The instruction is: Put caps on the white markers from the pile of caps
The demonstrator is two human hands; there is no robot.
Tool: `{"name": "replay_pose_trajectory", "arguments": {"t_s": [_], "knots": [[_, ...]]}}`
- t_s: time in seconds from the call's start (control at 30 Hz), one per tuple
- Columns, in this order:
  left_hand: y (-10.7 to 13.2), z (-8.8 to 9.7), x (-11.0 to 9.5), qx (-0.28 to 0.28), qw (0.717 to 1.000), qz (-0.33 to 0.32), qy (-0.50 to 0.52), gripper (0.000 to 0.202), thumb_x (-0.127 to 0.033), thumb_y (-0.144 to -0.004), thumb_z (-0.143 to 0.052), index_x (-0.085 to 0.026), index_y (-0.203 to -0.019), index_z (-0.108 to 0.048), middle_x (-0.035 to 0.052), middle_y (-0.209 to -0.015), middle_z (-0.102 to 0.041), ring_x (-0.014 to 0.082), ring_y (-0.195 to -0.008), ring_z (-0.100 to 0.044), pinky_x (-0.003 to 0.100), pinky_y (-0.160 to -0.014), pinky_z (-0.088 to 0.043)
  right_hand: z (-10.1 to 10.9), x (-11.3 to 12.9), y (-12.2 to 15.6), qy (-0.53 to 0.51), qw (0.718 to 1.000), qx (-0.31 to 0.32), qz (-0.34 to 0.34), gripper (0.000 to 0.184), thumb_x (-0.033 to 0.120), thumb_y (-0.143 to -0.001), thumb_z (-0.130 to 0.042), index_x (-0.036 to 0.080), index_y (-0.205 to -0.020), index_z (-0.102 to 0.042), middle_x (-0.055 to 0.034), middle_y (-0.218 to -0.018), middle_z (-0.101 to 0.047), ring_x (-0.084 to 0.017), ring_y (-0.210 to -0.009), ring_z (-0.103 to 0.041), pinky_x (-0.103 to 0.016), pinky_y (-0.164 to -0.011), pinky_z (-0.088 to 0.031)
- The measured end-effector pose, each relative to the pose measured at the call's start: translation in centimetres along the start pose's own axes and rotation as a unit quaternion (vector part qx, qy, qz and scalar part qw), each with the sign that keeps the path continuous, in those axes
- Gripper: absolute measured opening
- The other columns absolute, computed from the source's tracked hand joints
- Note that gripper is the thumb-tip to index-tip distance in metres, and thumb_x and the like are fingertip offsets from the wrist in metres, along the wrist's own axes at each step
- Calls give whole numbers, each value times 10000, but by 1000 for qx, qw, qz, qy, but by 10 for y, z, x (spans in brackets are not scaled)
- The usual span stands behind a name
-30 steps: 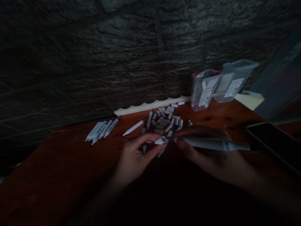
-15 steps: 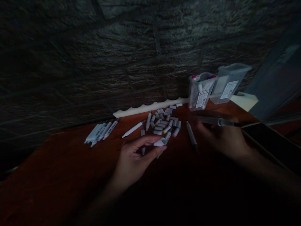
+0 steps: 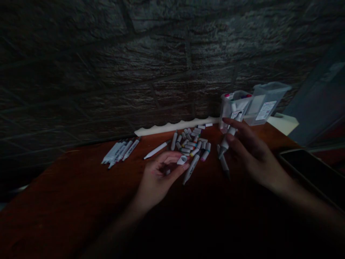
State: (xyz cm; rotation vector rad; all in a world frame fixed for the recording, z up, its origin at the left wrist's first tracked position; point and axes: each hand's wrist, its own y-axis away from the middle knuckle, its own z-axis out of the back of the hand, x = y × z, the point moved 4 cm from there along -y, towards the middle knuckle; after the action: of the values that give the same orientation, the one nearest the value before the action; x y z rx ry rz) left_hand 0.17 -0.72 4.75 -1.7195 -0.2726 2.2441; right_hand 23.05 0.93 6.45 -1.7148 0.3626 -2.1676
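- Marker (image 3: 225,144), pale and slim, held tilted in the person's right hand (image 3: 253,156), right of centre; thumb and fingers pinch its body, and its lower end points down and to the left.
- White cap (image 3: 182,160), short and hollow, pinched between the thumb and fingers of the left hand (image 3: 155,180), near the middle of the view.
- The hands are well apart, both over a dim, reddish-brown wooden worktop (image 3: 67,190).
- Below the right hand's marker, a grey pen (image 3: 224,166) lies on the worktop; whether the two touch is hard to tell.
- Just right of the left fingertips, a printed pen (image 3: 192,169) lies at a slant.
- Beyond the left hand, a loose cluster of caps (image 3: 190,144), several with coloured bands.
- Left of the cluster, a white pen (image 3: 156,150); farther left, a row of pens (image 3: 120,153) side by side.
- At the back right, two clear plastic boxes: the left box (image 3: 226,108) contains pens, some with pink ends; the right box (image 3: 280,93) bears a label.
- Near the right forearm, a dark phone (image 3: 315,176) lies flat.
- Behind, a white wavy-edged strip (image 3: 172,127) runs along a dark stone wall (image 3: 161,64).
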Motion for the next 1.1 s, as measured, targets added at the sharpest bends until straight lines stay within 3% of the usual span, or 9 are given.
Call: {"name": "replay_pose_trajectory", "arguments": {"t_s": [0.07,0.17,0.27,0.37,0.47,0.73,1.1], "knots": [[1,-1,1,5,1000,2,4,199,-132,-752,-729,-166,-941,-675,28,-894,-760,142,-830,-716,230,-784,-575,0,7,-1,-50,998,12,-21,387,428,-900,-559,249,-1241,-515,-37,-830,-705,-158,-649,-641,-271,-542,-545],[3,-3,3,8,1000,9,-1,242,-134,-733,-748,-171,-966,-699,25,-908,-766,148,-818,-720,237,-775,-584,-4,12,0,-78,995,27,-48,218,416,-882,-594,229,-989,-619,0,-692,-686,-104,-485,-551,-213,-433,-469],[5,-6,3,7,1000,10,-15,220,-142,-718,-762,-177,-932,-726,21,-893,-771,149,-774,-721,222,-709,-591,-9,13,3,-62,998,16,-28,255,416,-899,-566,213,-776,-659,15,-638,-657,-77,-451,-504,-191,-398,-411],[6,-8,2,12,999,5,-29,204,-143,-719,-760,-179,-919,-734,11,-850,-771,138,-713,-712,202,-636,-586,-15,13,8,-51,998,22,-2,177,369,-878,-607,222,-832,-695,25,-641,-651,-94,-535,-573,-198,-466,-460],[6,-9,4,13,999,-3,-38,215,-146,-726,-757,-179,-936,-732,13,-875,-770,132,-729,-708,201,-655,-586,-20,14,12,-36,998,47,0,153,325,-894,-589,226,-916,-704,22,-659,-664,-110,-575,-609,-217,-513,-501],[7,-8,4,17,998,-25,-53,226,-142,-739,-753,-202,-955,-721,-13,-861,-765,95,-709,-695,159,-655,-564,-27,16,16,-27,997,68,38,153,219,-862,-623,243,-1004,-674,-15,-984,-723,-151,-913,-683,-265,-817,-570],[8,-9,3,15,995,-70,-76,235,-141,-747,-750,-205,-971,-719,-17,-880,-764,101,-743,-702,181,-720,-578,-31,16,22,-18,989,130,75,209,177,-851,-641,244,-1048,-658,1,-1005,-705,-135,-925,-671,-216,-784,-564]]}}
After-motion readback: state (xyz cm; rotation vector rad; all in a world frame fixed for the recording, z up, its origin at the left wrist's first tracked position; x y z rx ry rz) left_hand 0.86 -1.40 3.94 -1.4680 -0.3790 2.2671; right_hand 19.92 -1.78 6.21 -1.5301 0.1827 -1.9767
